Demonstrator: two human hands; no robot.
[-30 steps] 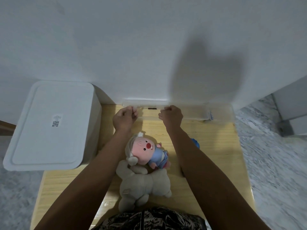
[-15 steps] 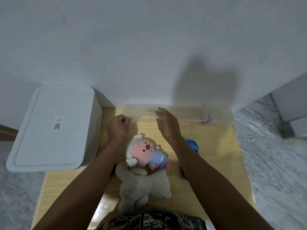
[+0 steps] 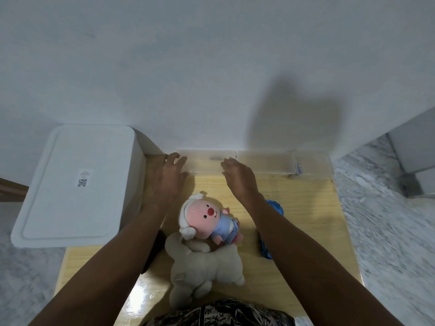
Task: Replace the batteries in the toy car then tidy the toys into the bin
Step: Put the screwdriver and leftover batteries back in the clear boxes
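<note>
- Two hands are extended over the far edge of the wooden counter (image 3: 306, 208). The left hand (image 3: 167, 177) and the right hand (image 3: 240, 177) both show straight, spread fingers and grasp nothing.
- A clear plastic bin (image 3: 263, 162) lies along the far edge of the counter, against the wall. Its long axis runs left to right, parallel to that edge. The contents cannot be made out through the blurred plastic.
- The left hand is at the bin's left end, with fingertips at or just beside it. The right hand is near the bin's middle, fingertips close to its near wall. Contact cannot be confirmed for either hand.
- The toy car (image 3: 273, 208) shows only as a blue object at the right side of the counter, mostly hidden under the right forearm. It lies behind the right hand, toward the near edge. Its orientation cannot be determined.
- Judgement: the right hand is the nearer hand to the car; reaching it calls for drawing back toward the body and slightly right.
- A pink plush toy (image 3: 207, 217) lies at the counter's centre, between the two forearms. A beige plush toy (image 3: 207, 267) lies touching it, toward the near edge.
- A white lidded box (image 3: 70, 184) stands beside the counter's left edge.
</note>
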